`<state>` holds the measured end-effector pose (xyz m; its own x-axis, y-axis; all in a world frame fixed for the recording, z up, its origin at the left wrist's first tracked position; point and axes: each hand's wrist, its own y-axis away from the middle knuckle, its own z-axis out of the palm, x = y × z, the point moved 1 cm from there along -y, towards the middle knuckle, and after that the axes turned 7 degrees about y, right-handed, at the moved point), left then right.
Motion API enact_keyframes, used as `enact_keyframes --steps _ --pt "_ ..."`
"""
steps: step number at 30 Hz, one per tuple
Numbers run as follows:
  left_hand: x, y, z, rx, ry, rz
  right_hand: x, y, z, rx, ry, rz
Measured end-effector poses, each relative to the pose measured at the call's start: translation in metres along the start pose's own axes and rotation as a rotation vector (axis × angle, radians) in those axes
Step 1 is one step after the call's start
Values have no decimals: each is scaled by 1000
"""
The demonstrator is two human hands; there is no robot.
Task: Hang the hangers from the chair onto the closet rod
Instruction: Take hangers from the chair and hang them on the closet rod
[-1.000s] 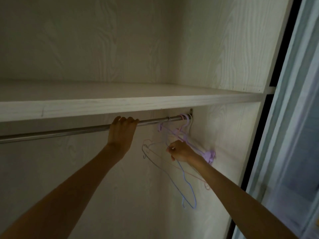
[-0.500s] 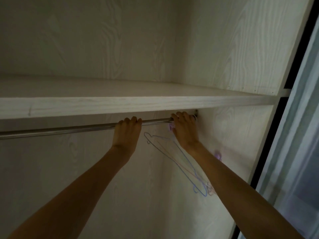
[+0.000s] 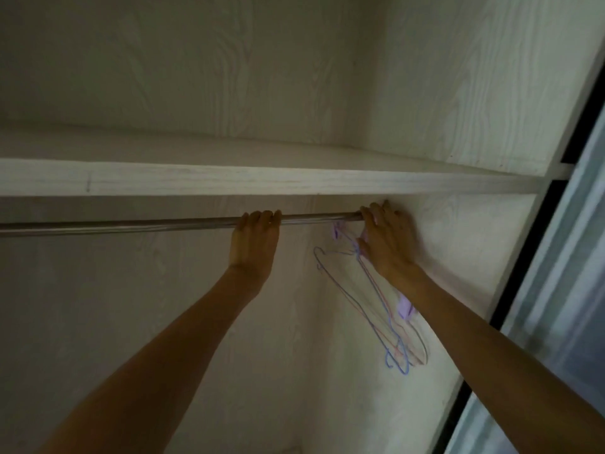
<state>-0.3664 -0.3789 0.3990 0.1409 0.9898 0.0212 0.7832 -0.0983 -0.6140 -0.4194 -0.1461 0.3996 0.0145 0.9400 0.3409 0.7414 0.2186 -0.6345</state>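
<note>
pale wood-grain closet; shelf (image 3: 262, 183) above closet rod (image 3: 131, 226). left hand (image 3: 253, 244): fingers curled over the rod. right hand (image 3: 388, 244): fingers together at rod's right end, hold unclear. thin wire hangers (image 3: 370, 299) hang just below it.

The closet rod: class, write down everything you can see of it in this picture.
The closet rod is a round, shiny bar that looks like metal. It runs level just under the pale wooden shelf, from the picture's left edge to the right side wall. The left hand curls its fingers over it near the middle. The right hand reaches over its right end, hiding the mount. Thin wire hangers dangle below that end; their hooks are hidden.
</note>
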Motion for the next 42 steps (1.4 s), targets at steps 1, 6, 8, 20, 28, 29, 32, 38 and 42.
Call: enact_keyframes --steps 1,6,8,20,28,29,32,38,42 --pt "-2 3 2 -20 -9 3 -1 9 -3 22 -40 -19" --pt "3 41 6 3 88 57 -8 84 -28 160 -194 -97" --pt "15 67 9 -14 270 83 -12 124 -36 146 -253 -62" --pt "151 261 58 -767 648 256 6 429 -97 -541 -281 301" --pt "285 351 78 -1040 715 374 94 612 -107 -936 -185 793" --pt "305 360 83 -1077 710 375 107 635 -104 -968 -194 853" --pt "353 383 109 -1173 690 320 141 687 -91 -1049 -240 1009" --pt "411 427 202 -1485 688 73 194 760 -38 -1186 -308 1074" --pt "426 454 241 -1556 748 -221 210 789 9 -1253 -360 1054"
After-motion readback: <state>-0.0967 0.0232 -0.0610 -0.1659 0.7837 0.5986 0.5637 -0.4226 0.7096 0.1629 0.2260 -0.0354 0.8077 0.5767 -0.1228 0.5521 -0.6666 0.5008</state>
